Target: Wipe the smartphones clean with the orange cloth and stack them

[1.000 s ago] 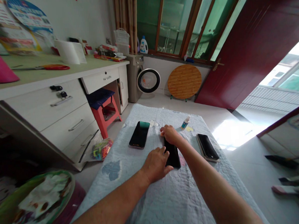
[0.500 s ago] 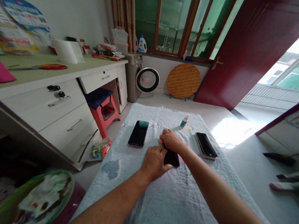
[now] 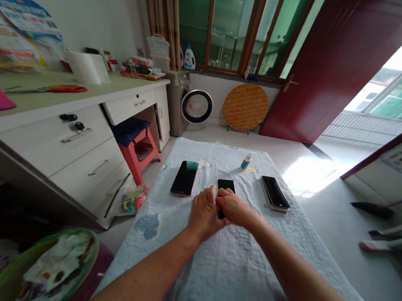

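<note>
A black smartphone (image 3: 226, 183) lies on the pale blue cloth between my hands, its far end showing and its lower part mostly covered. My left hand (image 3: 204, 214) grips its left side and near end, the thumb along the near end. Over the middle of the screen, my right hand (image 3: 236, 207) has its fingers curled together and pressed down; whatever is under them is hidden. A larger black phone (image 3: 185, 178) rests to the left. On the right, another dark phone (image 3: 275, 193) sits on a pale case or box. A small spray bottle (image 3: 245, 161) stands beyond my hands.
The blue patterned cloth (image 3: 159, 256) covers the surface before me. At left are a white desk (image 3: 82, 147), a red stool (image 3: 143, 149) and a full waste bin (image 3: 99, 259). A washing machine (image 3: 178, 102) with its door open and a round wooden tabletop (image 3: 246, 107) stand behind.
My right hand has slid from the phone's far end toward me, uncovering that end. My left hand stays at the phone's side, its fingers slightly more raised. The view has shifted a little.
</note>
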Tool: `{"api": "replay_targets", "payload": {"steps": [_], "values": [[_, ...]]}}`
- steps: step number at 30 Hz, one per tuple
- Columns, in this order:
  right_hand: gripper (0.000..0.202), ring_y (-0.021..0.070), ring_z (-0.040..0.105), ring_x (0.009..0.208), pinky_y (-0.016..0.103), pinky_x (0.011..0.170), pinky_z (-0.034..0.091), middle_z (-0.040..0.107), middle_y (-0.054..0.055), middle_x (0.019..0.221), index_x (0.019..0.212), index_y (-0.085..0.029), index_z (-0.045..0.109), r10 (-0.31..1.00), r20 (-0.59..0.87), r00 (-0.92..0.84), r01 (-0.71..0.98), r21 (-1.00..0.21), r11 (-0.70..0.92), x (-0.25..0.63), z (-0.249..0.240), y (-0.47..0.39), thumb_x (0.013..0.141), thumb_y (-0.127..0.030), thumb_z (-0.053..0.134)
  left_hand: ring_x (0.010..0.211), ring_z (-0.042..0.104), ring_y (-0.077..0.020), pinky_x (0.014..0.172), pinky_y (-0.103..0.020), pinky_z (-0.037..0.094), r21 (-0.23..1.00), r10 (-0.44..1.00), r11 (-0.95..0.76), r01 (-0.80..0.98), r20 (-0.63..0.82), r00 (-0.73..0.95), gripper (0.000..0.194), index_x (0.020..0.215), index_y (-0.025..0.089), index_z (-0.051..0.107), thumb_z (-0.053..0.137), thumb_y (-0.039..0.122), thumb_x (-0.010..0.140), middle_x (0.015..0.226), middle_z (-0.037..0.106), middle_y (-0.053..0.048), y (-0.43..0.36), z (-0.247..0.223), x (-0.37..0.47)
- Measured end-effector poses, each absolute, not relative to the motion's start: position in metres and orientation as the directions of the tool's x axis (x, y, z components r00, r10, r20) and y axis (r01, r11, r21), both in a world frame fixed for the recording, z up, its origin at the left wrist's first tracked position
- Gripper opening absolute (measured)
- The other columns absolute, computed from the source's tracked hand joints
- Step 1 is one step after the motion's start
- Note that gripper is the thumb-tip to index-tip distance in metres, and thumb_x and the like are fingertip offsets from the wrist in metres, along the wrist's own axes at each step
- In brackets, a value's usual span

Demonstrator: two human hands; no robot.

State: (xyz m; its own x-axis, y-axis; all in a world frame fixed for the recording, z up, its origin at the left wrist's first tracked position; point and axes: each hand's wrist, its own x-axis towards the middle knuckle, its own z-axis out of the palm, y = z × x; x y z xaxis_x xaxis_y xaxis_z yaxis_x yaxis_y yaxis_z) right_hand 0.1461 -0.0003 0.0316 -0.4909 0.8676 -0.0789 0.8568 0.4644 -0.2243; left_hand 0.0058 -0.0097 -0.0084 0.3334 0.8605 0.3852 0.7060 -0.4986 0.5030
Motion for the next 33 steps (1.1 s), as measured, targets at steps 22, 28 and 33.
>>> {"api": "replay_targets", "payload": {"steps": [22, 28, 33], "values": [[0.025, 0.0141, 0.055, 0.083, 0.024, 0.081, 0.039, 0.06, 0.005, 0.087, 0.083, -0.017, 0.071, 0.96, 0.137, -0.243, 0.862, -0.424, 0.278, 0.186, 0.024, 0.016, 0.085, -0.008, 0.047, 0.114, 0.055, -0.0329, 0.098, -0.053, 0.039, 0.592, 0.786, -0.602, 0.536, 0.318, 0.53, 0.112, 0.146, 0.022, 0.002, 0.079, 0.038, 0.066, 0.125, 0.058, -0.015, -0.004, -0.01, 0.001], [0.025, 0.017, 0.056, 0.088, 0.025, 0.083, 0.039, 0.063, 0.009, 0.091, 0.094, -0.015, 0.071, 0.985, 0.166, -0.038, 0.946, -0.313, 0.09, 0.189, 0.014, 0.056, 0.087, -0.013, 0.047, 0.116, 0.055, -0.0331, 0.1, -0.05, 0.039, 0.532, 0.735, -0.656, 0.535, 0.291, 0.612, 0.069, 0.129, 0.017, 0.042, 0.073, 0.045, 0.074, 0.124, 0.059, -0.016, -0.002, -0.004, 0.0], [0.023, 0.0172, 0.057, 0.087, 0.025, 0.082, 0.039, 0.063, 0.01, 0.093, 0.094, -0.015, 0.071, 0.983, 0.177, -0.042, 0.95, -0.298, 0.094, 0.174, 0.013, 0.064, 0.089, -0.014, 0.048, 0.116, 0.055, -0.0324, 0.101, -0.049, 0.04, 0.488, 0.728, -0.667, 0.562, 0.266, 0.632, 0.044, 0.108, 0.018, 0.058, 0.072, 0.045, 0.076, 0.125, 0.059, -0.014, -0.002, 0.002, 0.0]]}}
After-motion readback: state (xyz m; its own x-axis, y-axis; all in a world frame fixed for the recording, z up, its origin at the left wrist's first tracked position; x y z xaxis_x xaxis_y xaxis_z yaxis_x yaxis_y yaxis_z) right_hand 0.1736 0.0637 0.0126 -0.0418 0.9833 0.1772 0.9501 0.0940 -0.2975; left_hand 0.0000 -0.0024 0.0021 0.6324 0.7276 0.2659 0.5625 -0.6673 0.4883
